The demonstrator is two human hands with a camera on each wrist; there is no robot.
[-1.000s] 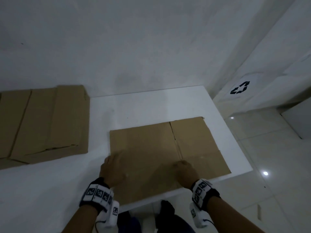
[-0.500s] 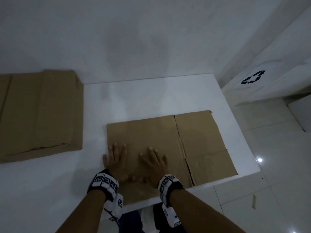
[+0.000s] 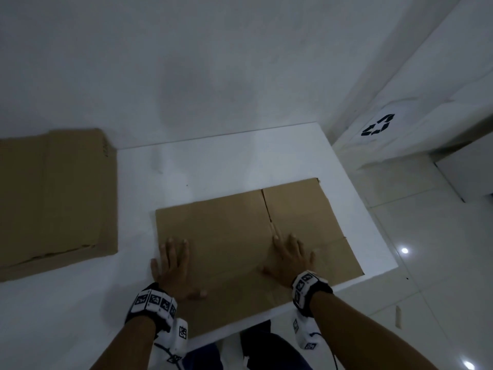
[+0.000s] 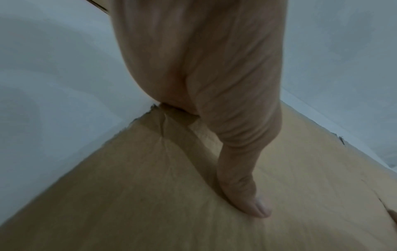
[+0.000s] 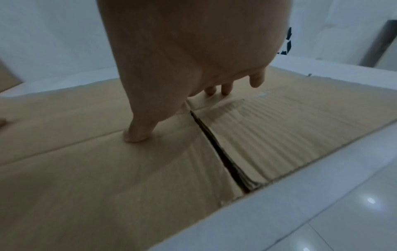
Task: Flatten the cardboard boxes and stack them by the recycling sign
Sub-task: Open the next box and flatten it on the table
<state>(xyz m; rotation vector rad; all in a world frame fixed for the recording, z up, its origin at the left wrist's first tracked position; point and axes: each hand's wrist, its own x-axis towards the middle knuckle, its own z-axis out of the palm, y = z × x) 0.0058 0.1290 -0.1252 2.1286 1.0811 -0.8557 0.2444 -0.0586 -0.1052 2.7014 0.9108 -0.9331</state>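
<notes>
A bare strip of table lies open between the flattened box and the wall behind it. To the left, more bare table separates that box from another cardboard box. The table's right edge drops to open floor near the recycling sign.

A white table carries two flattened cardboard boxes, well apart.

Matt ribbed cardboard box; smooth white table; glossy floor tiles
</notes>
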